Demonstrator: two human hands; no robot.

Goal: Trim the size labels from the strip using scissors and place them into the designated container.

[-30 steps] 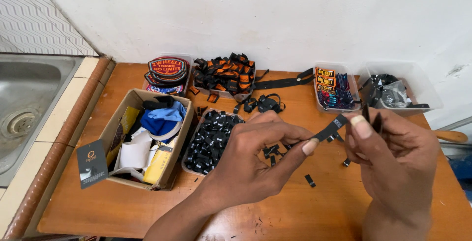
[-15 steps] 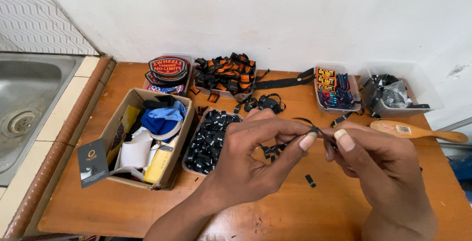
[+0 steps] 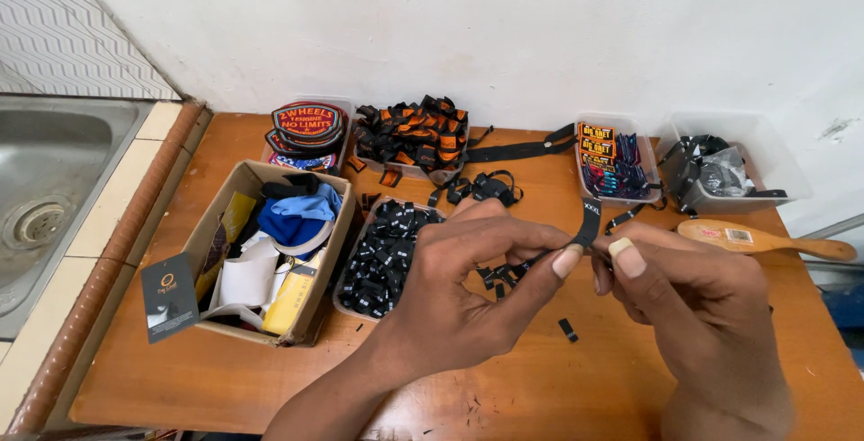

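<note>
Both my hands meet over the middle of the wooden table (image 3: pixel 225 378). My left hand (image 3: pixel 459 297) and my right hand (image 3: pixel 702 306) pinch a small black woven label (image 3: pixel 589 222) between thumbs and forefingers; its free end sticks upward. Just below the hands lies a little heap of loose black labels (image 3: pixel 504 274), and one single label (image 3: pixel 568 330) rests on the wood. A clear tray full of black labels (image 3: pixel 382 256) stands left of my left hand.
A cardboard box (image 3: pixel 220 216) with cloth and cards stands at left, a steel sink (image 3: pixel 45 198) beyond it. Along the wall: round patches (image 3: pixel 308 124), orange-black labels (image 3: pixel 409 135), a tray of coloured labels (image 3: pixel 612 157), a clear tub (image 3: pixel 729 166). A wooden brush (image 3: pixel 765 240) lies at right.
My hands have drawn closer together and lowered a little. The label now stands upright between the fingertips instead of lying stretched out to the right.
</note>
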